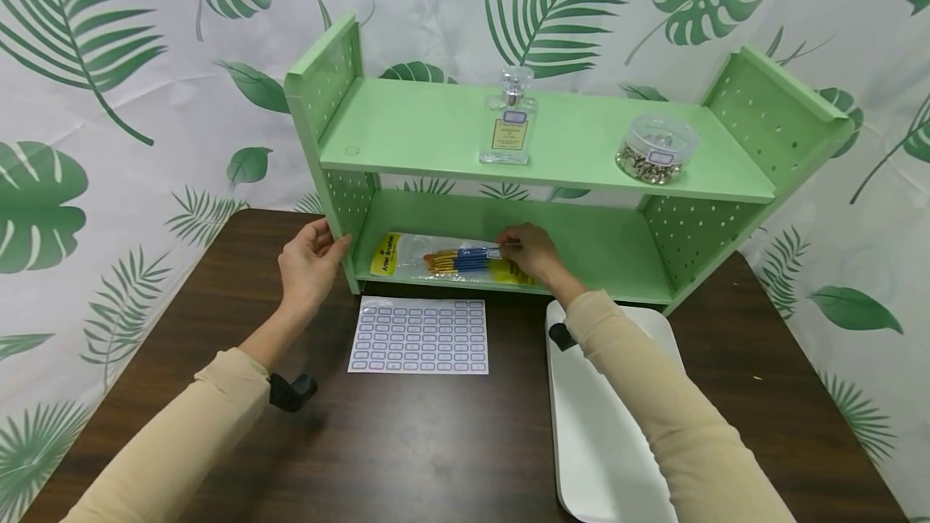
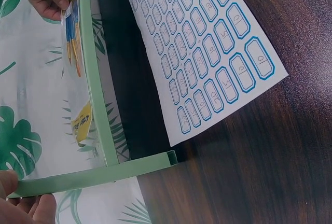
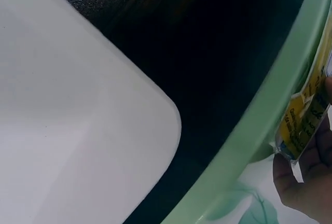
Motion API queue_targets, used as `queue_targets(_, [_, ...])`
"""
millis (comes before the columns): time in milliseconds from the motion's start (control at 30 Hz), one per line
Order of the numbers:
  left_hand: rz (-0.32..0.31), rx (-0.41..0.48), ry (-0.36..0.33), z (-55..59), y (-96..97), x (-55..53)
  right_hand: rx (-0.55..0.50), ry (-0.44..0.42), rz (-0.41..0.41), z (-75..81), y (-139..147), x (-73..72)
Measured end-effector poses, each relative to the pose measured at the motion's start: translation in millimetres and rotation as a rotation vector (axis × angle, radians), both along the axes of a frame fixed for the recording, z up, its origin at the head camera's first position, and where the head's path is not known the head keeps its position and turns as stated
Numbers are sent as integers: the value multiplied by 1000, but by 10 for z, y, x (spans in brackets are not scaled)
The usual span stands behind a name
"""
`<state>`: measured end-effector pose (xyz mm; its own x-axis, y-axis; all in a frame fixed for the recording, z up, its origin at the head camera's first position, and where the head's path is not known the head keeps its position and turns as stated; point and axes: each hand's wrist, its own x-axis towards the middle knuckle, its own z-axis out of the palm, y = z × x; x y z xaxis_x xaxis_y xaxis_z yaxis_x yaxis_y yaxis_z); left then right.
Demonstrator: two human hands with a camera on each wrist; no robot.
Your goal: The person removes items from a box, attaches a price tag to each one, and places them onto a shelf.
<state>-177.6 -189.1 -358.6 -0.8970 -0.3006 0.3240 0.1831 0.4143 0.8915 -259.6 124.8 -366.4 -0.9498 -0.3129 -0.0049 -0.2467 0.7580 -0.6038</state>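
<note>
A clear pack of artist brushes (image 1: 414, 255) with yellow labels lies on the lower level of a green metal shelf (image 1: 429, 123). My right hand (image 1: 530, 252) holds the pack's right end, with fingers and thumb around its edge in the right wrist view. A small label sits on the pack beside these fingers. At the shelf's left side panel, my left hand (image 1: 308, 266) grips the front edge; in the left wrist view thumb and fingers (image 2: 40, 207) lie on either side of it. A sheet of blue-bordered labels (image 1: 419, 336) lies on the table before the shelf.
On the upper level stand a glass perfume bottle (image 1: 508, 131) and a round clear jar (image 1: 657, 150) of small metal pieces, each bearing a label. A white tray (image 1: 603, 442) lies on the dark wooden table (image 1: 436, 442) under my right forearm. Leaf-patterned cloth hangs behind.
</note>
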Motion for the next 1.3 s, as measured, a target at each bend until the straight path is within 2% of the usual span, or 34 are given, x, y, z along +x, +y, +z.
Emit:
queue_targets(300, [-6, 5, -9, -6, 17, -22, 16, 43, -49, -35, 19, 39])
queue_targets(433, [-4, 3, -13, -3, 21, -27, 5, 120, -45, -31, 74, 104])
queue_targets(533, [3, -7, -12, -7, 10, -28, -19, 191, -4, -5, 161, 206])
queue_targets(633, [2, -16, -18, -3, -17, -25, -41, 209, 32, 36, 292, 356])
queue_targets(800, [-46, 3, -39, 20, -101, 30, -50, 211, 75, 44, 603, 629])
queue_targets(900, [-61, 43, 51, 31, -169, 121, -33, 212, 98, 30, 835, 806])
queue_targets(967, [-59, 46, 168, 52, -224, 197, -15, 216, 102, 32, 1001, 936])
queue_targets(1033, [-72, 7, 288, 92, -281, 270, 13, 238, 99, 43, 1162, 1056])
queue_targets(1100, [-126, -83, 378, 152, -341, 331, 43, 270, 95, 68, 1302, 1158])
queue_targets(1133, [-176, -149, 404, 191, -365, 357, 59, 285, 96, 87, 1360, 1201])
queue_targets(1200, [-328, -288, 424, 272, -396, 393, 87, 305, 115, 127, 1447, 1266])
queue_targets(1300, [-565, -539, 390, 394, -378, 410, 113, 324, 181, 200, 1495, 1306])
